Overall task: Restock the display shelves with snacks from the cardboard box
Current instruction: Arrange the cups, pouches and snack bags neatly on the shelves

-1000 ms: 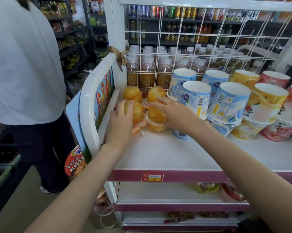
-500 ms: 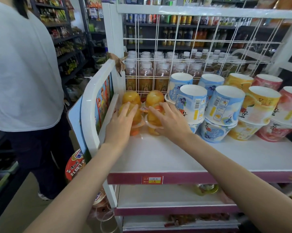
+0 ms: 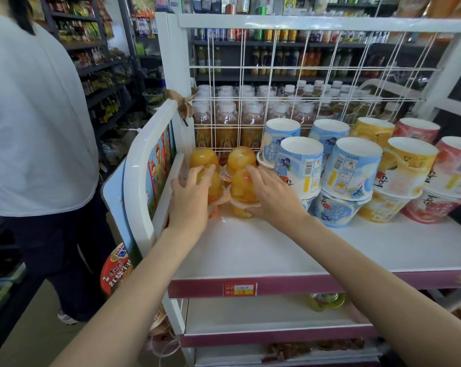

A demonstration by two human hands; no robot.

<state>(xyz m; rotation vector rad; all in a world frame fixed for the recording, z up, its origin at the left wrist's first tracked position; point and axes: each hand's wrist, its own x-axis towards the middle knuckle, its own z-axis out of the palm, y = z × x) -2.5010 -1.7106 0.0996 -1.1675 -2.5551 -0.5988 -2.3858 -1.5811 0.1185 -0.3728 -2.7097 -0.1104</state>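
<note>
So both hands are up at the back-left corner of the top shelf (image 3: 277, 250), working on the clear domed fruit jelly cups (image 3: 241, 158). Four of them in view, two at the back against the white wire grid (image 3: 290, 67) and two in front, all see-through plastic with yellow-orange fruit chunks inside and a flared rim at the base. The front two look stacked on top of other cups (hard to be sure, the hands cover most of it).

Left hand (image 3: 191, 200) has its fingers curled over the front-left cup (image 3: 213, 185), gripping it from the near side. Right hand (image 3: 273, 197) wraps around the front-right cup (image 3: 242, 190) with fingers spread over the dome.

Writing-wise: not much is legible. The big paper tubs (image 3: 352, 165) just to the right sit upside down, stacked two high, blue ones with blueberries and barcodes, then yellow (image 3: 407, 165) and pink (image 3: 454, 168) ones further right; the lettering on them is flipped and I can't make it out. There's a red and yellow price tag (image 3: 240, 289) on the shelf's pink front edge, too blurry to read. A red round lid with Chinese characters (image 3: 116, 271) pokes out by the left side panel (image 3: 141, 186), which has cartoon artwork on it.

Behind the grid are rows of white-capped tea bottles (image 3: 226, 123). A person in a white t-shirt (image 3: 33, 115) stands to the left in the aisle.
</note>
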